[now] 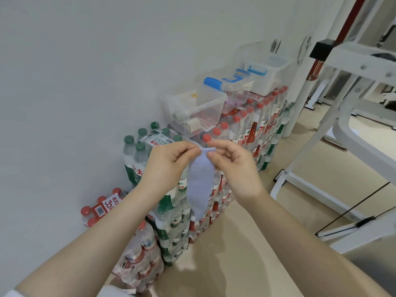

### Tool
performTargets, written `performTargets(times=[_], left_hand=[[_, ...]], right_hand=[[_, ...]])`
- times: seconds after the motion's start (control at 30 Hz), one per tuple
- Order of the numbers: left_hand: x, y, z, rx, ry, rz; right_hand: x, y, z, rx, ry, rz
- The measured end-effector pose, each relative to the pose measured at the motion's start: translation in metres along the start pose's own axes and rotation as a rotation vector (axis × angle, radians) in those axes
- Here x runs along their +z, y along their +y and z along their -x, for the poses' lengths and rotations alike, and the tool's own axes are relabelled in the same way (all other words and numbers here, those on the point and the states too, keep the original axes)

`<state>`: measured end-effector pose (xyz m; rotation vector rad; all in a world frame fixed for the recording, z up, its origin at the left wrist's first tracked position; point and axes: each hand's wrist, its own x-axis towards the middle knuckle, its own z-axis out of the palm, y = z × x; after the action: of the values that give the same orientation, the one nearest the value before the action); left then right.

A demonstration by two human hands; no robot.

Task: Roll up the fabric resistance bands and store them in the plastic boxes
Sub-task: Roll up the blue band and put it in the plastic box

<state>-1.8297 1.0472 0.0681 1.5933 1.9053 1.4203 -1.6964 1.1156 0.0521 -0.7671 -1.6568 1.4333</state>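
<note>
Nearest, two bare forearms reaching up from the bottom edge. Left hand (166, 166) and right hand (234, 166) raised close together in mid-air, fingers (211, 155) of each curled and pinching the top edge of a pale lavender-blue fabric resistance band (200, 185). Band hanging straight down between the hands, unrolled, wide in the middle and tapering to a narrow bottom, soft and matte, with faint pale printing near the top, partly readable as "20". Top corner of the band poking out above the right thumb.

Behind and below the band, stacked shrink-wrapped packs of water bottles (216, 202) on the floor against a grey-white wall (85, 71), some with green caps, some with red caps. A low red-capped pack (100, 207) sitting to the left, near the wall.

On top of the bottle stack, a row of clear plastic boxes. Nearest box (192, 108) open, holding small pale roll-shaped items, too blurred to identify. Next box (231, 91) with blue clips, something purple and red showing through its wall. Farthest box (270, 69) also with a blue clip, contents not discernible.

To the right, white metal gym equipment frame (334, 116) with a black cable, standing on beige floor (235, 249).
</note>
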Motion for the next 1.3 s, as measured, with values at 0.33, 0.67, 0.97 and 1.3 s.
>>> performTargets(times=[0.33, 0.67, 0.97, 1.3], left_hand=[[0.001, -0.002, 0.006, -0.217, -0.052, 0.437], [0.001, 0.009, 0.003, -0.286, -0.054, 0.703], [0.004, 0.002, 0.006, -0.358, -0.122, 0.759], [0.006, -0.001, 0.005, -0.378, -0.073, 0.624]], right_hand=[[-0.005, -0.012, -0.002, -0.043, -0.030, 0.083], [-0.013, -0.020, 0.000, -0.151, -0.081, -0.034], [-0.019, -0.017, -0.002, -0.213, -0.134, 0.049], [-0.014, -0.009, -0.004, -0.125, -0.063, 0.217]])
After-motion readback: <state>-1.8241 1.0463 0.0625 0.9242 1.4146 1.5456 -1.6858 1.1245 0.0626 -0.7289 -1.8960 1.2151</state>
